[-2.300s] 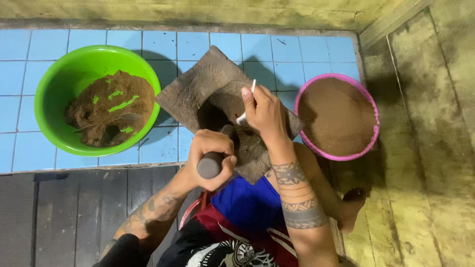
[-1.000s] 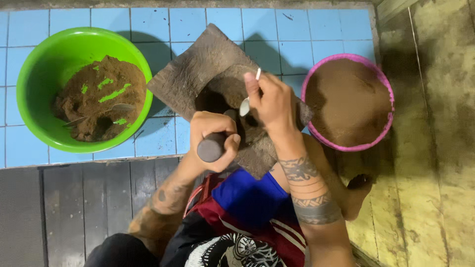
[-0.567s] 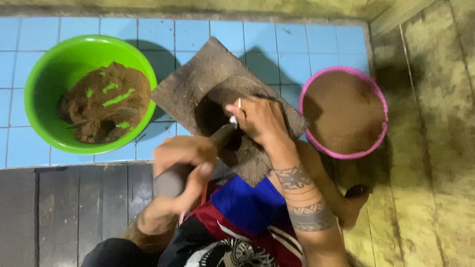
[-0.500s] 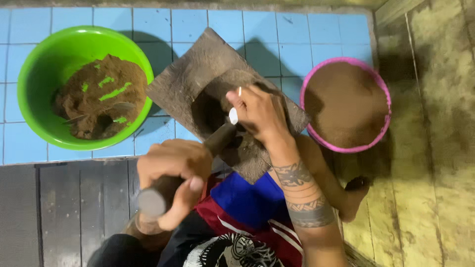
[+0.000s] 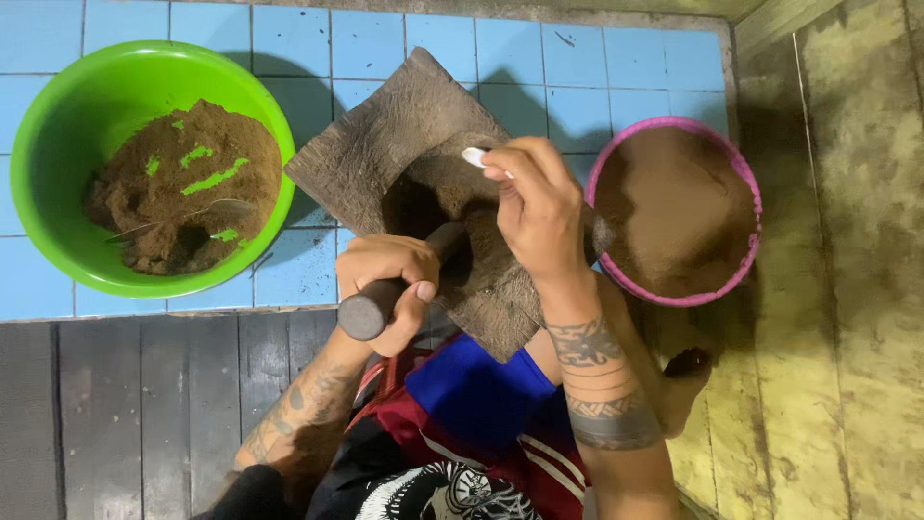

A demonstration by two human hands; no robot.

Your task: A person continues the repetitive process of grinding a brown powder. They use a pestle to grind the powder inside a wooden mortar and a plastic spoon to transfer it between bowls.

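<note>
grinding step: left hand (image 5: 385,279) clamped on pestle (image 5: 399,287) in stone mortar (image 5: 385,144); right hand (image 5: 539,207) pinched white spoon (image 5: 474,156); next move probably needed scraping the brown paste.

blue tiled floor (image 5: 616,67) carrying everything, green bowl (image 5: 58,144) of brown powder sitting at left, dark stone mortar slab (image 5: 375,154) lying in the middle, pink-rimmed bowl (image 5: 674,294) resting at right, dark wooden planks (image 5: 144,404) adjoining below, yellowed boards (image 5: 857,289) running alongside at right
</note>
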